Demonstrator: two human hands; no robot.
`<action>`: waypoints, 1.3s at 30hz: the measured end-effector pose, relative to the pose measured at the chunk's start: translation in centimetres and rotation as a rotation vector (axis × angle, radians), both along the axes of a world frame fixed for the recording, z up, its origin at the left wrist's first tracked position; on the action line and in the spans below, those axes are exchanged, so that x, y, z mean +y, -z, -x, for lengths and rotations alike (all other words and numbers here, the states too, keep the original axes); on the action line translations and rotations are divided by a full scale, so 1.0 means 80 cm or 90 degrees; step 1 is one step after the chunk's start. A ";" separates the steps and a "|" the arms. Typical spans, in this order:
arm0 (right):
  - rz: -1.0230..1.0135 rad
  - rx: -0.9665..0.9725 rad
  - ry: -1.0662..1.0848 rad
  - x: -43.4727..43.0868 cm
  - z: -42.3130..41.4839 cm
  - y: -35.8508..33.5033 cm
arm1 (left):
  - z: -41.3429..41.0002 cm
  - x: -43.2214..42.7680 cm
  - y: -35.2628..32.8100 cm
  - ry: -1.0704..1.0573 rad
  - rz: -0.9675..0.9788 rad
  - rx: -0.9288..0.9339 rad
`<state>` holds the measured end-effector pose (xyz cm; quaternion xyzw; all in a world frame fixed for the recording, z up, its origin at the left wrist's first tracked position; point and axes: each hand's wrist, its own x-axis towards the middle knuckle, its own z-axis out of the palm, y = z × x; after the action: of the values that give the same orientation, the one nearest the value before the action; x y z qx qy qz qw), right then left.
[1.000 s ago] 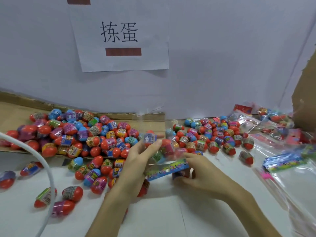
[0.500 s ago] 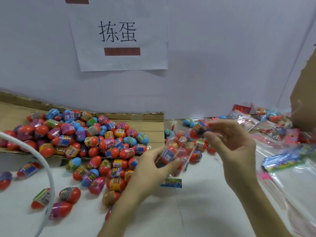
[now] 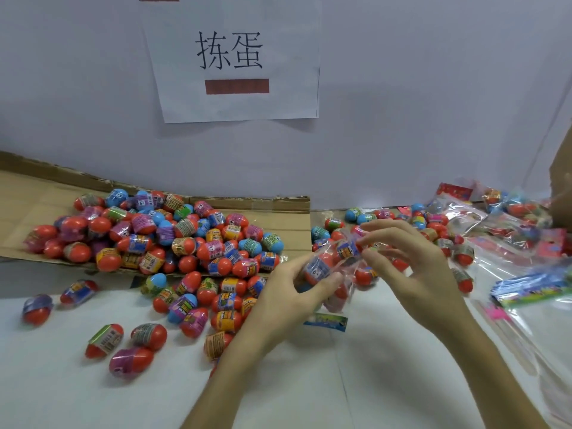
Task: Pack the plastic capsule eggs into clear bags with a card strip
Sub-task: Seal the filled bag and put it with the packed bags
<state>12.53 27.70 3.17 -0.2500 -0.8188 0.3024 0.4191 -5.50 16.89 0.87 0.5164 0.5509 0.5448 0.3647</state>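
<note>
The left hand (image 3: 288,298) held a clear bag (image 3: 325,275) just above the table (image 3: 371,382). Its fingers (image 3: 328,281) were curled round the bag, and a few eggs showed inside. The right hand (image 3: 414,261) pinched one egg (image 3: 348,249) in its fingertips, right at the top of the bag. The picture was blurry there, so I could not tell if the egg was inside yet.

A second before, both hands were low by the table with the card strip (image 3: 328,322) between them. Then the strip was left on the table, and the right hand went up with an egg. Now that hand had come down and over to the bag. The strip lay flat just under the left hand, with nobody touching it.

I think this meant the bag was still being filled. The egg had to go in, and the strip still had to go in too.

Lots of loose eggs (image 3: 173,239) sat on the cardboard (image 3: 37,193) to the left and spilled onto the table. Full bags (image 3: 464,216) lay far to the right, near a stack of strips (image 3: 532,287).
</note>
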 end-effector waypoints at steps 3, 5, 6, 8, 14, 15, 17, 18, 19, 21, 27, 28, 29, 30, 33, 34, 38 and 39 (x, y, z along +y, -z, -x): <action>0.071 -0.019 -0.079 -0.001 0.000 0.001 | 0.002 0.000 0.001 0.003 0.005 0.005; 0.106 -0.025 -0.101 -0.002 0.001 0.001 | 0.001 0.001 0.002 0.009 0.007 0.009; 0.123 -0.032 -0.109 -0.002 0.001 0.001 | 0.001 0.001 0.001 0.012 0.008 0.011; 0.160 -0.045 -0.121 -0.002 0.002 0.001 | 0.000 0.000 0.000 0.015 0.014 0.017; 0.228 -0.036 -0.177 0.000 -0.004 -0.001 | 0.001 -0.001 0.001 0.020 0.038 0.037; 0.221 -0.055 -0.180 -0.001 -0.005 0.000 | 0.000 -0.001 0.001 0.015 0.042 0.037; 0.202 -0.078 -0.171 -0.001 -0.003 0.001 | -0.001 0.000 0.001 0.011 0.045 0.027; 0.189 -0.073 -0.157 -0.001 -0.002 0.001 | -0.001 0.002 0.001 0.011 0.042 0.017; 0.174 -0.056 -0.139 -0.002 0.000 0.000 | -0.001 0.002 0.002 0.011 0.037 0.003; 0.149 -0.008 -0.108 -0.002 0.001 -0.001 | 0.002 0.003 0.002 0.004 0.027 -0.023; 0.192 -0.066 -0.132 0.002 -0.004 -0.004 | 0.007 0.005 0.001 -0.057 -0.005 -0.063; 0.196 -0.099 -0.139 0.002 -0.004 -0.003 | 0.008 0.005 0.001 -0.061 -0.012 -0.086; 0.195 -0.126 -0.143 0.001 -0.003 -0.001 | 0.008 0.005 -0.001 -0.063 -0.018 -0.102; 0.194 -0.138 -0.147 -0.001 -0.002 0.001 | 0.008 0.004 -0.001 -0.061 -0.021 -0.111; 0.198 -0.088 -0.156 -0.004 0.004 0.005 | 0.007 0.004 -0.001 -0.047 -0.014 -0.113; 0.191 -0.067 -0.156 -0.005 0.005 0.005 | 0.007 0.005 0.001 -0.044 -0.006 -0.110; 0.173 -0.011 -0.149 -0.005 0.005 0.005 | 0.007 0.004 0.004 -0.009 0.052 -0.123; 0.185 0.009 -0.151 -0.005 0.006 0.004 | 0.006 0.003 0.003 0.004 0.062 -0.128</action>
<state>12.09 27.29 2.81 -0.2078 -0.7875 0.4660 0.3457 -5.99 17.16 0.59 0.4428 0.5358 0.5652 0.4444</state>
